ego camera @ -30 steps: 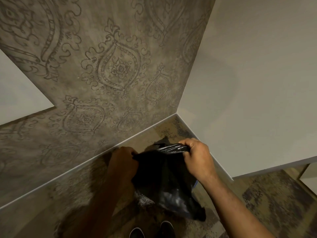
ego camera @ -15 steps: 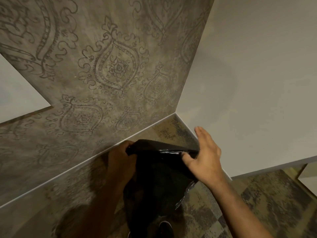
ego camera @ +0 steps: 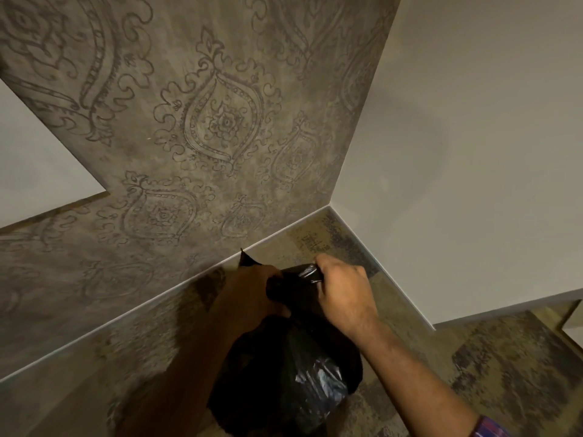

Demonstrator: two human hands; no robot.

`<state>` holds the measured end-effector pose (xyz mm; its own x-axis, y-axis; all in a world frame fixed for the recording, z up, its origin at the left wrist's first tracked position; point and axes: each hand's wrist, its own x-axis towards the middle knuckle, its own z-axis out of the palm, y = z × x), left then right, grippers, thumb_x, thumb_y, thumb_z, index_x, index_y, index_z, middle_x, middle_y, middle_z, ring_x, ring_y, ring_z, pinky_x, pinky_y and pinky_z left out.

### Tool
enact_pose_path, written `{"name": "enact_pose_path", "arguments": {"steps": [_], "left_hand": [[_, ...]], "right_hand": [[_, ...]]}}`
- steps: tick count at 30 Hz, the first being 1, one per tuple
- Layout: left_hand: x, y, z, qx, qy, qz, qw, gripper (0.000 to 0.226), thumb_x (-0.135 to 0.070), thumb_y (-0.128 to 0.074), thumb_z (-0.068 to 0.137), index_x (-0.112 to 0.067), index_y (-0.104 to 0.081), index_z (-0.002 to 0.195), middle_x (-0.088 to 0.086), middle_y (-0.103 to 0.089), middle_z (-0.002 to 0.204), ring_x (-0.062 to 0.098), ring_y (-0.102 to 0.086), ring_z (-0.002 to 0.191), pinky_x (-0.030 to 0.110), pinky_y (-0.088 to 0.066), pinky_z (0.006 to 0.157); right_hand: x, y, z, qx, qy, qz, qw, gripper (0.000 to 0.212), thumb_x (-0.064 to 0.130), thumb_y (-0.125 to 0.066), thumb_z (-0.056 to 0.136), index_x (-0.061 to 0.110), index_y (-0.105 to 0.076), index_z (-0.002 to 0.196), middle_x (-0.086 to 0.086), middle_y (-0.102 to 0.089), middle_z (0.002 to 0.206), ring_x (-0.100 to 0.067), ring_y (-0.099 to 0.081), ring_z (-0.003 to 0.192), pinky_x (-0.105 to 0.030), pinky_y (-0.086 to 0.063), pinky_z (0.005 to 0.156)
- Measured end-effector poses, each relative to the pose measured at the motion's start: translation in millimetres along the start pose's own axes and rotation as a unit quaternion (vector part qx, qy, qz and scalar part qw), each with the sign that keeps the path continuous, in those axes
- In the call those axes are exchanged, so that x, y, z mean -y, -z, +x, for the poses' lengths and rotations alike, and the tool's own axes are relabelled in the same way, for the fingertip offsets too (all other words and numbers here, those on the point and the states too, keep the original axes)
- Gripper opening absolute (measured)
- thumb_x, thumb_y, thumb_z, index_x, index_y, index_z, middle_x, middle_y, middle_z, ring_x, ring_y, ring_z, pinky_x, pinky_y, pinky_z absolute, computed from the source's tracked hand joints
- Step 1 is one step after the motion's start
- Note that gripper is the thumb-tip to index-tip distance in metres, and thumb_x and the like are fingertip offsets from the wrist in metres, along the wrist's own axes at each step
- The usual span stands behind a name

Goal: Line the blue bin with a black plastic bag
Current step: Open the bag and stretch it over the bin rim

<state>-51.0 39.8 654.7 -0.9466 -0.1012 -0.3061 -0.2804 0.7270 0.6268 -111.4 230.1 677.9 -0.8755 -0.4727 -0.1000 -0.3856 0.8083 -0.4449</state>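
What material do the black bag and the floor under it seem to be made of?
The black bag looks like thin glossy plastic film: it crumples and shows sharp white highlights. Both hands, left hand and right hand, bunch its top. The floor seems carpet, matte with a mottled pattern, though blur leaves this uncertain.

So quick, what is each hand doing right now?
Left hand: closed on the top edge of the black bag.
Right hand: closed on the same edge.

No legible text — no labels, numbers.
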Motion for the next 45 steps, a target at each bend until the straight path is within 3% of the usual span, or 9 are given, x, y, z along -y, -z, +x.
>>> {"name": "enact_pose_path", "arguments": {"steps": [4,13,19,23,27,30,36,42,45], "left_hand": [[24.3,-16.1,-7.8,-0.038,0.047,0.101,0.993,0.019,-0.031,-0.071,0.094,-0.027,-0.077,0.111,-0.009,-0.076,0.103,0.011,-0.071,0.093,0.012,-0.041,0.065],[51.0,-26.6,-17.9,-0.172,0.109,-0.16,0.966,0.027,-0.008,-0.066,0.094,-0.033,-0.075,0.095,-0.017,-0.072,0.091,0.002,-0.067,0.089,0.02,-0.046,0.075],[20.0,-47.0,0.1,-0.193,0.03,-0.197,0.961,0.029,-0.015,-0.066,0.089,-0.043,-0.072,0.085,-0.032,-0.073,0.085,-0.017,-0.066,0.086,-0.003,-0.044,0.068],[14.4,-58.1,8.5,-0.169,0.025,-0.194,0.966,0.014,-0.02,-0.067,0.087,-0.028,-0.076,0.094,-0.014,-0.074,0.078,-0.01,-0.068,0.084,0.001,-0.047,0.064],[11.3,-63.3,4.9,-0.128,0.024,-0.246,0.961,0.019,-0.025,-0.057,0.077,-0.034,-0.073,0.084,-0.015,-0.076,0.079,-0.001,-0.071,0.073,0.009,-0.051,0.058],[13.5,-59.8,3.0,-0.164,0.051,-0.259,0.95,0.017,-0.022,-0.06,0.081,-0.031,-0.075,0.083,-0.025,-0.075,0.08,-0.005,-0.07,0.072,0.009,-0.049,0.059],[25.1,-40.2,14.7,-0.278,0.118,-0.254,0.919,0.025,-0.014,-0.062,0.094,-0.03,-0.072,0.077,-0.025,-0.07,0.063,-0.006,-0.06,0.048,0.008,-0.038,0.039],[18.8,-57.8,14.3,-0.209,0.106,-0.222,0.947,0.02,-0.015,-0.058,0.079,-0.028,-0.073,0.08,-0.01,-0.071,0.062,-0.005,-0.064,0.055,0.009,-0.041,0.04],[17.9,-68.4,11.1,-0.143,0.083,-0.186,0.969,0.024,-0.008,-0.062,0.074,-0.023,-0.077,0.084,-0.008,-0.074,0.071,-0.008,-0.068,0.067,0.006,-0.043,0.044]], "right_hand": [[-15.3,2.6,4.4,-0.029,-0.05,0.009,0.998,0.017,0.012,-0.05,0.09,0.027,-0.056,0.086,0.008,-0.066,0.08,-0.02,-0.066,0.078,-0.044,-0.055,0.086],[-59.5,6.6,6.5,-0.07,-0.163,0.005,0.984,0.026,0.016,-0.06,0.092,0.021,-0.064,0.117,-0.005,-0.07,0.114,-0.03,-0.067,0.106,-0.044,-0.054,0.088],[-26.6,-47.9,-33.6,-0.294,0.125,0.117,0.94,0.013,0.003,-0.051,0.085,0.005,-0.063,0.09,-0.008,-0.059,0.095,-0.027,-0.056,0.091,-0.041,-0.042,0.083],[-18.8,-98.8,-46.7,-0.143,0.175,0.198,0.954,0.016,-0.002,-0.054,0.09,-0.002,-0.067,0.081,-0.014,-0.066,0.081,-0.032,-0.063,0.071,-0.042,-0.051,0.065],[-16.9,-129.7,-38.0,0.091,-0.033,0.319,0.943,0.038,0.022,-0.063,0.101,0.001,-0.065,0.133,-0.018,-0.07,0.13,-0.034,-0.066,0.124,-0.044,-0.048,0.112],[-31.1,-150.6,-34.3,0.219,0.028,0.092,0.971,0.063,0.043,-0.06,0.101,0.017,-0.043,0.155,-0.007,-0.052,0.154,-0.023,-0.05,0.142,-0.024,-0.031,0.117],[-83.4,-185.8,-58.9,0.461,0.024,-0.185,0.867,0.087,0.07,-0.047,0.09,0.048,-0.007,0.164,-0.002,0.022,0.175,-0.043,0.015,0.16,-0.063,-0.001,0.126],[-79.3,-181.5,-65.3,0.221,0.126,-0.053,0.966,0.061,0.062,-0.043,0.096,0.034,-0.038,0.15,-0.012,-0.057,0.138,-0.033,-0.063,0.119,-0.048,-0.053,0.099],[-81.5,-167.8,-49.4,0.14,0.081,0.097,0.982,0.052,0.065,-0.051,0.094,0.035,-0.049,0.137,0.0,-0.063,0.12,-0.016,-0.064,0.102,-0.038,-0.057,0.089]]}}
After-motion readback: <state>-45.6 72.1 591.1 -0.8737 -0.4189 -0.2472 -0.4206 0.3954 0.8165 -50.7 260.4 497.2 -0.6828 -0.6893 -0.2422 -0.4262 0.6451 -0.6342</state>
